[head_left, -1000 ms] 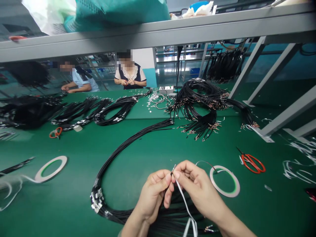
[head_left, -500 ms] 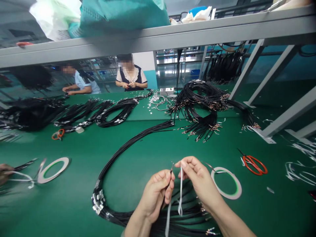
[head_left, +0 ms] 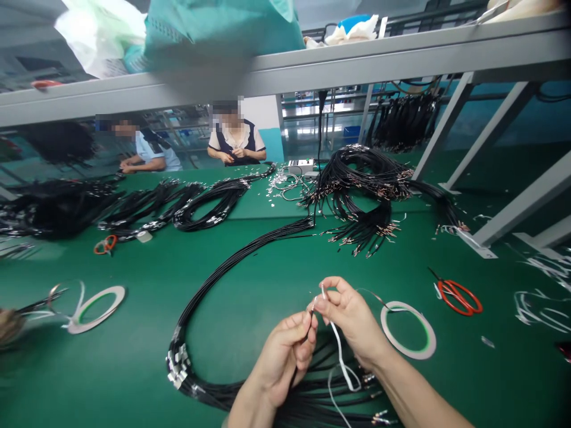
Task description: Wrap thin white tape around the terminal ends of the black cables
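Tape roll (head_left: pixel 96 309) at 9 o'clock on the green bench mat (head_left: pixel 111 368); left hand (head_left: pixel 283 362) at 6 o'clock, fingers pinching a black wire end (head_left: pixel 313 305); right hand (head_left: pixel 350 318), raised higher than a moment before, fingers pressed together on a white strip (head_left: pixel 335 342) against that end. Second tape roll (head_left: pixel 408 330) and red-handled scissors (head_left: pixel 459 295) toward 3 o'clock, under a grey shelf (head_left: pixel 357 62).

- left hand (head_left: pixel 283 359) pinching a black wire tip (head_left: pixel 313 306)
- right hand (head_left: pixel 350 318) pinching white tape (head_left: pixel 342 362) at that tip
- black wire bundle (head_left: pixel 200 297) curving across the green table (head_left: pixel 134 368)
- tape roll (head_left: pixel 382 327) just beside the right hand
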{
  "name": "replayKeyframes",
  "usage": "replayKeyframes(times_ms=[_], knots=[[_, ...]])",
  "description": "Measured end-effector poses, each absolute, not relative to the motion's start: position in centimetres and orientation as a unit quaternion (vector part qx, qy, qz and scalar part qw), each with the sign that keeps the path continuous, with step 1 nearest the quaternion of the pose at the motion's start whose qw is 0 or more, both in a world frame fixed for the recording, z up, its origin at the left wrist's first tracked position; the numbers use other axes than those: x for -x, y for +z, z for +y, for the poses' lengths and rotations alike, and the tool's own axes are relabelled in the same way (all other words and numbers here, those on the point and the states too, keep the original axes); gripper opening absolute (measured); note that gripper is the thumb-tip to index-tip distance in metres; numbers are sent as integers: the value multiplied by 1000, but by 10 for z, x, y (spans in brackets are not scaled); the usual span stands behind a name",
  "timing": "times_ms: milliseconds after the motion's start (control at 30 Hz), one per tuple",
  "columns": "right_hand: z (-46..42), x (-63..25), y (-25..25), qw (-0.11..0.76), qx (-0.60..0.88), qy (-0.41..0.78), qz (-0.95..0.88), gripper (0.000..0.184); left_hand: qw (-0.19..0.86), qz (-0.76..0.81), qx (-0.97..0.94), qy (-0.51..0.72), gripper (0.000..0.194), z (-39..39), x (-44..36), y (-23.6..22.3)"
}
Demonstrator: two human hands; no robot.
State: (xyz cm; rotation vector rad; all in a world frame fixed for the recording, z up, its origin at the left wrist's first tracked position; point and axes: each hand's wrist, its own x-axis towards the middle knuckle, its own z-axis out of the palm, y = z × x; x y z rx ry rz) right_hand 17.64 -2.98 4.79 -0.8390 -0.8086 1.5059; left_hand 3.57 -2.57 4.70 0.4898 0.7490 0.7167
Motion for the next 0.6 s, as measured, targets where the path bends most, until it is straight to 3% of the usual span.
replayKeyframes(times_ms=[200,333,467,600], knots=[[-37,-191,53,587,421,596,-350,26,819,346,-288,357,18,-32,-37,51],[-45,-200,55,593,453,550,-375,27,765,372,-359,384,26,-40,-43,47],[-49,-210,52,592,461,524,-404,26,631,429,-508,400,27,-52,-53,40],[-46,-234,43,614,493,456,-415,27,512,395,-711,277,32,-62,-57,35]])
